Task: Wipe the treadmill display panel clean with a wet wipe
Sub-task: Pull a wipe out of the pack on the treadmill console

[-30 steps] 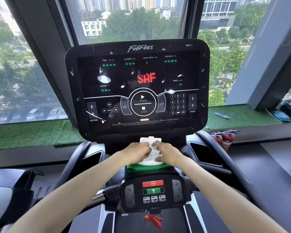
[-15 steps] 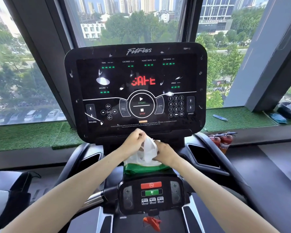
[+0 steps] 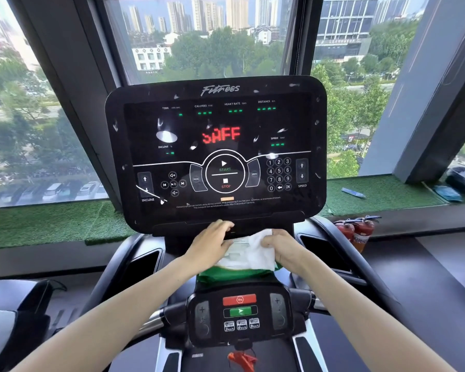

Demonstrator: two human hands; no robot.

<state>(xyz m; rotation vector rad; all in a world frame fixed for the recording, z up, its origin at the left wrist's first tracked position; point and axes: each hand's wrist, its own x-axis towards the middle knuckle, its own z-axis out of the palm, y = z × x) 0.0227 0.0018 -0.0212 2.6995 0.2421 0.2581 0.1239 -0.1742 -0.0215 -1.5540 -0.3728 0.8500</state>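
Wet wipe (image 3: 255, 253), one, sits at frame centre below the single smeared display panel (image 3: 218, 146). Your right hand (image 3: 282, 248) has its grip bunched round it; your left hand (image 3: 210, 245) lies flat, grip wide, on one green pack (image 3: 234, 275).

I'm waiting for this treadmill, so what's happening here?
A person is getting ready to clean it. Their right hand pinches a white wipe over a green pack that sits just below the panel. Their left hand rests on the pack's top with its fingers fairly straight. The panel shows white smears and reads red letters. The wipe has not yet touched it.
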